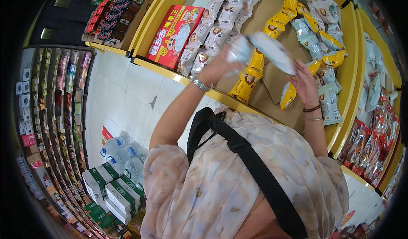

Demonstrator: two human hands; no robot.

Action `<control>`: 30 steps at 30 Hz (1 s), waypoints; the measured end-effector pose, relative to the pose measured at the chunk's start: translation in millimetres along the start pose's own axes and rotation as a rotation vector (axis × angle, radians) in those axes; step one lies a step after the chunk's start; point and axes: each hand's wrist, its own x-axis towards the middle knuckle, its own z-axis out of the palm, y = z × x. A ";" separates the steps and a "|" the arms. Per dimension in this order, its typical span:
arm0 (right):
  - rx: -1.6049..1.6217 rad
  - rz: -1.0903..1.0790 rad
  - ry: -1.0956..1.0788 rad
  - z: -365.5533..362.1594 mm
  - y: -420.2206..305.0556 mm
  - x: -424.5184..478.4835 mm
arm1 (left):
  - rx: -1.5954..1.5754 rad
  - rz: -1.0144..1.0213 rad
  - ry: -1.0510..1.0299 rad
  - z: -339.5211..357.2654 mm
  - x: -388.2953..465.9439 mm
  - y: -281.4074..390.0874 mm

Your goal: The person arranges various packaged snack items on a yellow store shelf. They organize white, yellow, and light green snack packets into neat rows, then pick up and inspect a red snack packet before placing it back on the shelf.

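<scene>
My left hand grips a pale, shiny snack bag, blurred by motion. My right hand holds the lower end of another white and pale-blue bag, tilted over the yellow-edged display bin. The tops of the two bags come close together; whether they touch cannot be told. Beneath them a row of yellow chip bags lies on brown cardboard. White snack bags stand in rows left of my left hand. One yellow bag lies just below my right hand.
A red carton stands at the bin's left end, with dark jars beyond it. More bags fill the bin's right side. Red-wrapped packets lie in the neighbouring bin. Water bottles and white-green boxes stand on the floor, lower left.
</scene>
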 end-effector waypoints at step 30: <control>-0.325 -0.390 0.844 -134.6 -61.4 28.2 | 1.477 0.492 0.761 -101.5 0.5 -56.9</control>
